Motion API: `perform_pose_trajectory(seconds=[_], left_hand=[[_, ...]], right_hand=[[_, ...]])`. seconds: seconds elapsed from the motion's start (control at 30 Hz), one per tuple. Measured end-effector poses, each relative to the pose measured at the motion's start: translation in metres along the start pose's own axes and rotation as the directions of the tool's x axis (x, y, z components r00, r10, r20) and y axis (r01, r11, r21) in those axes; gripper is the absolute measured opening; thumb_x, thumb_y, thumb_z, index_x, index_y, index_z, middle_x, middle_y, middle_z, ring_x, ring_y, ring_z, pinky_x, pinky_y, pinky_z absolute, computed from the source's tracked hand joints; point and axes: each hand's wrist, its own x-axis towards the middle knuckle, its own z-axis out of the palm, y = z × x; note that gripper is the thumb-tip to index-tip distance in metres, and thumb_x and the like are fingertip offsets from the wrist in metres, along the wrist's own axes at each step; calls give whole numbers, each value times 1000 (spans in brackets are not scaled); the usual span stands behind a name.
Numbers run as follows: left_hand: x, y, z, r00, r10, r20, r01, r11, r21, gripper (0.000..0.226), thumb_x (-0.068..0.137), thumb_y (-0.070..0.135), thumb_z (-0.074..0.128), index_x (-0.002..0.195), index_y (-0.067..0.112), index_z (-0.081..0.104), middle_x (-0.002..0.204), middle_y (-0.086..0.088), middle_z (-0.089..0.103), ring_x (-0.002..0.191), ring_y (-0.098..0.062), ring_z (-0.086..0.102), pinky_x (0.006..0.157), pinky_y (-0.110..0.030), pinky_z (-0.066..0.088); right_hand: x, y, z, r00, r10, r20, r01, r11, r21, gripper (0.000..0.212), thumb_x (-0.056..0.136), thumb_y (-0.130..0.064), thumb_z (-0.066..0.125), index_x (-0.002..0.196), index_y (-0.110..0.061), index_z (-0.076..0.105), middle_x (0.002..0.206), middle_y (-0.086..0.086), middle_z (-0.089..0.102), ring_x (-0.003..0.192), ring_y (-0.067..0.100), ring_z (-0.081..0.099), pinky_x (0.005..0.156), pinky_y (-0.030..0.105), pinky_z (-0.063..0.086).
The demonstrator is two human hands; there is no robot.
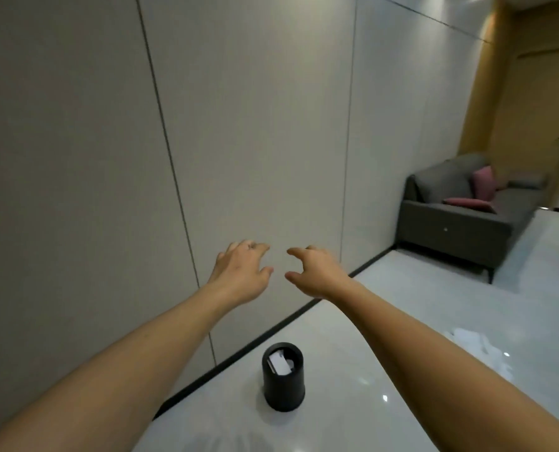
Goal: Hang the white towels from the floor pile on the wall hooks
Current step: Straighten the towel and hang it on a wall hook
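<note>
I reached my empty left hand and right hand, fingers loosely spread, toward the bare wall panel; no towels or hooks showed, the hanging apparently undone.

Left hand and right hand reach out, empty with fingers loosely curled, toward the wall.

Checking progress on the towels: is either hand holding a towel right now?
No, the left hand and right hand reach toward the wall holding nothing.
</note>
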Motion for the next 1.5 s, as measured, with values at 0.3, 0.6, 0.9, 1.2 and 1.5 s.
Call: perform_pose_trajectory(seconds=[0.3, 0.6, 0.9, 1.2, 1.5], left_hand=[[148, 174, 192, 920, 320, 227, -287, 944, -165, 53, 95, 47, 50, 144, 29, 41, 146, -1, 46, 133, -25, 39, 106, -43, 37], [249, 319, 365, 721, 502, 478, -370, 862, -347, 56, 94, 46, 51, 145, 26, 40, 147, -4, 44, 132, -26, 42, 105, -42, 40], [302, 422, 501, 515, 564, 646, -408, 824, -394, 58, 94, 45, 52, 146, 22, 42, 146, -6, 44, 133, -26, 39, 107, -42, 38], [396, 532, 644, 411, 456, 789, -361, 877, -318, 56, 96, 40, 52, 146, 19, 40, 145, -9, 45, 131, -27, 43, 106, -41, 39], [496, 610, 736, 400, 351, 847, -236, 932, -275, 53, 95, 34, 56, 144, 16, 45, 137, -11, 52, 124, -26, 50, 101, -32, 38]], right_hand=[[4, 259, 8, 899, 437, 28, -435, 899, -46, 63, 92, -45, 58, 150, -33, 36, 145, 7, 48, 131, 29, 47, 105, 45, 44], [6, 454, 38, 661, 736, 144, -745, 667, 11, 61, 93, -45, 57, 149, -29, 39, 144, 4, 49, 130, 28, 47, 100, 41, 44], [-13, 608, 81, 419, 858, 297, -907, 408, 102, 62, 91, -41, 58, 149, -26, 41, 148, 5, 47, 136, 26, 43, 110, 41, 39], [30, 819, 110, 344, 828, 442, -937, 270, 223, 59, 92, -38, 59, 147, -24, 44, 143, 3, 52, 132, 23, 48, 107, 37, 41], [89, 973, 113, 256, 760, 597, -964, 154, 217, 53, 93, -37, 59, 143, -23, 50, 141, 5, 55, 128, 22, 52, 104, 29, 42]])
